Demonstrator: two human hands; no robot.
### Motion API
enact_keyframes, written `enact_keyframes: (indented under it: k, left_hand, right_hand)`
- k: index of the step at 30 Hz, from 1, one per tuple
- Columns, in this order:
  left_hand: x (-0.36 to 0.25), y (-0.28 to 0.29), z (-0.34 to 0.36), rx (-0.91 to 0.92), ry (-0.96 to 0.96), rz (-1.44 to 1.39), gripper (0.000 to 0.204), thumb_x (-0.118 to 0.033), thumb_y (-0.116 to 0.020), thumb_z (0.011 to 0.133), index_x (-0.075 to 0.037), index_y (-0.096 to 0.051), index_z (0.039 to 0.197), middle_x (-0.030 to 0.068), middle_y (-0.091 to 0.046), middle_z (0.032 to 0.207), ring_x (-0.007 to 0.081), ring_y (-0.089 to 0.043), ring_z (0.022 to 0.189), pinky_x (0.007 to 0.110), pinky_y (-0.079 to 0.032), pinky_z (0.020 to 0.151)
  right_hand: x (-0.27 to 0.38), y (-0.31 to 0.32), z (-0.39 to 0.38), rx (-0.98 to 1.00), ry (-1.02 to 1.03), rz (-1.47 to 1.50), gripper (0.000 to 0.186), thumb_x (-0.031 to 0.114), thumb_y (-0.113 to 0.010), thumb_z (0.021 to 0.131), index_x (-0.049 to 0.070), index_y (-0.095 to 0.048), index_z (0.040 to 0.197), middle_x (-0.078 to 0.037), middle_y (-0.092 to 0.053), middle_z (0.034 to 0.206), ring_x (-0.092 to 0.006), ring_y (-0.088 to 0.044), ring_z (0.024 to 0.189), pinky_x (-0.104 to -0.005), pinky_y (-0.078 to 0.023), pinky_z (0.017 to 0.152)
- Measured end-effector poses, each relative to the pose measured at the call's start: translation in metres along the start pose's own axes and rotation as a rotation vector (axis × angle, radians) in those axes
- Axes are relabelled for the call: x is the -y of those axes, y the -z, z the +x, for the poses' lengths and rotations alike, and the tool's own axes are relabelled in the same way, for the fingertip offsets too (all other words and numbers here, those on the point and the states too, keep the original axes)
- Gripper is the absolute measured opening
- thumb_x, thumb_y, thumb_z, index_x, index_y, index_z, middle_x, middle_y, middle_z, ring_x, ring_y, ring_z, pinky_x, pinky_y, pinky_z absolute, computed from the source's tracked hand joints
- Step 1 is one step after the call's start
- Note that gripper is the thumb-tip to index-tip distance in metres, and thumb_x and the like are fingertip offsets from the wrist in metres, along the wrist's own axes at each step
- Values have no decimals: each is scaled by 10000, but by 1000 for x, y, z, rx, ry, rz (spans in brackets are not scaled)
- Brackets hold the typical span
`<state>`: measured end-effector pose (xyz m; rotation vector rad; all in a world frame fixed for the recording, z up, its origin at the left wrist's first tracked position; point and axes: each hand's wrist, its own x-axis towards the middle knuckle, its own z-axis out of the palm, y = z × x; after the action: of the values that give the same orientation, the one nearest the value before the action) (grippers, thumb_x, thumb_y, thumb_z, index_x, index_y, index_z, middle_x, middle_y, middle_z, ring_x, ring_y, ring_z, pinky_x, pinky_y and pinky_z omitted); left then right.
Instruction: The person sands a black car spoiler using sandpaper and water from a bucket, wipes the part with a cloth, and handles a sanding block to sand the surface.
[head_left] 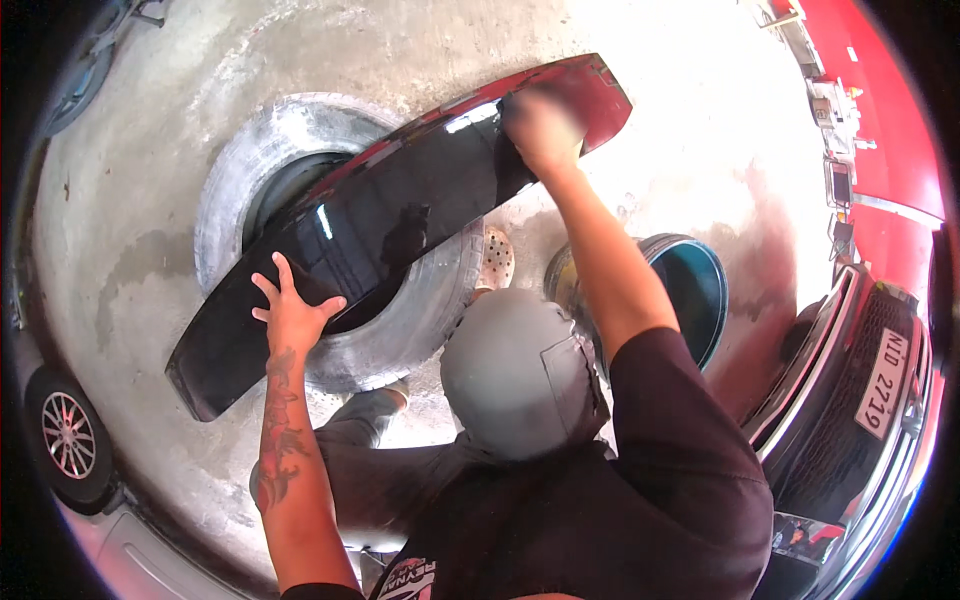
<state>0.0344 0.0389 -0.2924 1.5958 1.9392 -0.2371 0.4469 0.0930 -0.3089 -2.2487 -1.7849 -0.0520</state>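
Observation:
A long, glossy black car body panel with a dark red stretch at its far right end lies slantwise over a worn grey tyre. Bare and tattooed up the forearm, my left hand rests at the panel's near left edge, its fingers and thumb spread. My right hand is on the panel's far right part. Motion smears its fingers, so whether anything is under them cannot be made out. The tyre lies flat on the floor, and the panel hides its middle.
To the right of my knee stands a round drum with a teal inside. A car's front end fills the right side, and another car's wheel is at the left. A red wall stands at the far right.

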Motion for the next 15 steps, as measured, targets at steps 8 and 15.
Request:
enact_keyframes:
  k: [8, 15]
  left_hand:
    - [-4, 3, -1, 41, 39, -16, 1327, -478, -909, 669, -256, -16, 1625, 356, -1, 1622, 694, -108, 1388, 678, -252, 1142]
    - [-8, 6, -2, 71, 66, -9, 1337, -468, -908, 671, -234, -4, 1627, 384, 13, 1609, 653, -104, 1425, 692, -134, 1179]
  right_hand:
    - [5, 3, -17, 59, 107, 11, 294, 241, -697, 861, 157, -666, 1141, -75, -676, 1140, -300, -658, 1001, -442, -567, 823]
    - [8, 0, -9, 101, 87, -23, 270, 256, -686, 866, 155, -636, 1112, -82, -668, 1114, -318, -663, 982, -459, -577, 783]
